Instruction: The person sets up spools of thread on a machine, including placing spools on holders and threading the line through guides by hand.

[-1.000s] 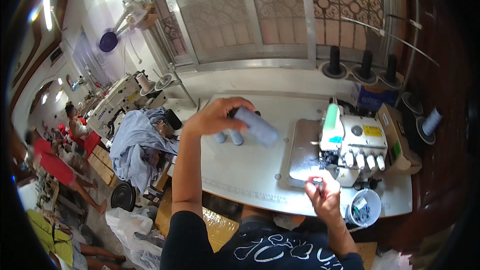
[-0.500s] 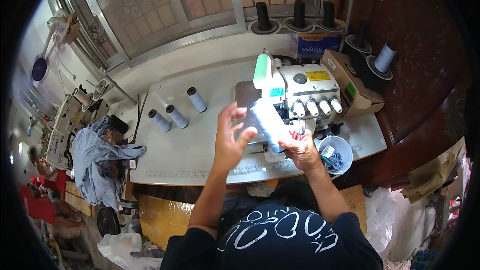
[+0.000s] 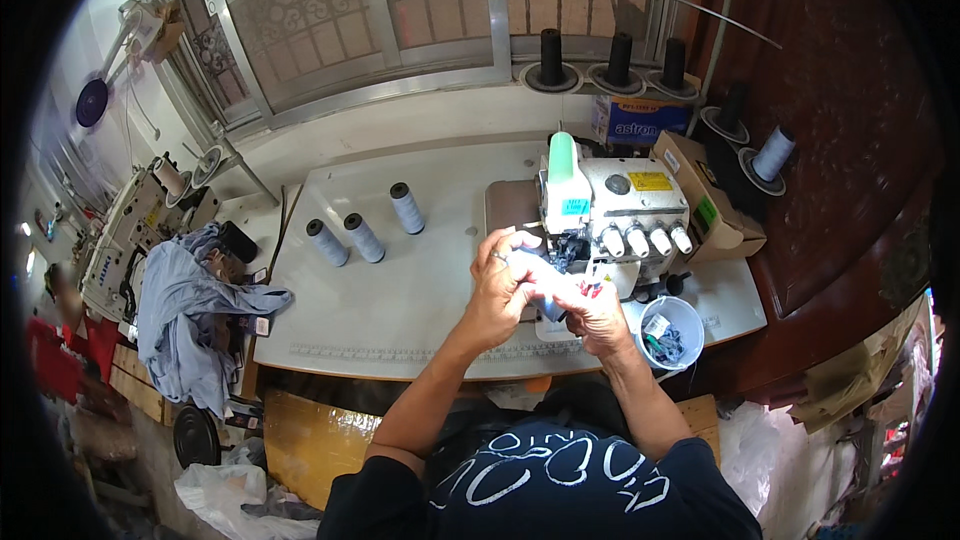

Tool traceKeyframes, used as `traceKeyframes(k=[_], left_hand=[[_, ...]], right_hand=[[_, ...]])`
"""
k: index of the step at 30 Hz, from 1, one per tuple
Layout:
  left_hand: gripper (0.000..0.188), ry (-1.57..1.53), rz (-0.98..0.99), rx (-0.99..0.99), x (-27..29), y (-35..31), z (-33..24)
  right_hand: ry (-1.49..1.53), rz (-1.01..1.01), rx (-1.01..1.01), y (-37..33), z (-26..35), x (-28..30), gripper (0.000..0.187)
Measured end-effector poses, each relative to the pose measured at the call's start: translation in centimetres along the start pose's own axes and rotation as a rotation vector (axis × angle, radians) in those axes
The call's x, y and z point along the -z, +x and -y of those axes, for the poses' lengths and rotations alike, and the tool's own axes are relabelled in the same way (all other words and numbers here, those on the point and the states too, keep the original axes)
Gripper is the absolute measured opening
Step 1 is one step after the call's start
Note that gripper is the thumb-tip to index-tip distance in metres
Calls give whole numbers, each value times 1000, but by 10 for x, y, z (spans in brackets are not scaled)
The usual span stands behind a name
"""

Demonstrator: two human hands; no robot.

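My left hand (image 3: pixel 504 288) curls round the spool (image 3: pixel 549 310), above the table (image 3: pixel 430 290) near its front edge. My right hand (image 3: pixel 598 320) meets its lower end; glare hides whether those fingers pinch. Seemingly I'm handling it two-handed; moving on calls for steadiness.

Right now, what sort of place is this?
Likely a sewing workshop: white metal sewing machine with four white knobs, upright black thread cones, crumpled light-blue cloth heap.

We count three light-blue thread spools (image 3: pixel 365 238) standing on the tabletop (image 3: pixel 420 305). We see four tension dials (image 3: pixel 637 240), one overlock machine (image 3: pixel 630 206) and one bucket (image 3: pixel 690 324).
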State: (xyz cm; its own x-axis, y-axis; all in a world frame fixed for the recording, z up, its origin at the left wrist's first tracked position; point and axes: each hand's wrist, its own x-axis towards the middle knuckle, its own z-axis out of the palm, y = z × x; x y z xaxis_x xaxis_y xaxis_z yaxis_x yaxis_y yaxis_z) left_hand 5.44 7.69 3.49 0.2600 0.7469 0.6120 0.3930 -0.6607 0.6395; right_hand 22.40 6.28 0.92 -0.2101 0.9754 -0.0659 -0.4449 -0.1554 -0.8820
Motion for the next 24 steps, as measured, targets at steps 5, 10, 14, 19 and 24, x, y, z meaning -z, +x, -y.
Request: traceKeyframes(k=[5,10,14,19,24], left_hand=[[13,-463,-180,-69,0,-12,6],[15,-838,-314,109,-2,-11,20],[18,-652,-297,225,-6,-8,9],[51,-199,409,17,7,-14,15],[64,-539,401,117,7,-6,10]], right_hand=[[358,101,-196,5,-11,9,31],[553,196,-297,6,-15,14,44],[612,405,-227,3,-8,19,47],[205,205,20,-16,16,12,46],[-283,-44,151,-19,12,25,46]])
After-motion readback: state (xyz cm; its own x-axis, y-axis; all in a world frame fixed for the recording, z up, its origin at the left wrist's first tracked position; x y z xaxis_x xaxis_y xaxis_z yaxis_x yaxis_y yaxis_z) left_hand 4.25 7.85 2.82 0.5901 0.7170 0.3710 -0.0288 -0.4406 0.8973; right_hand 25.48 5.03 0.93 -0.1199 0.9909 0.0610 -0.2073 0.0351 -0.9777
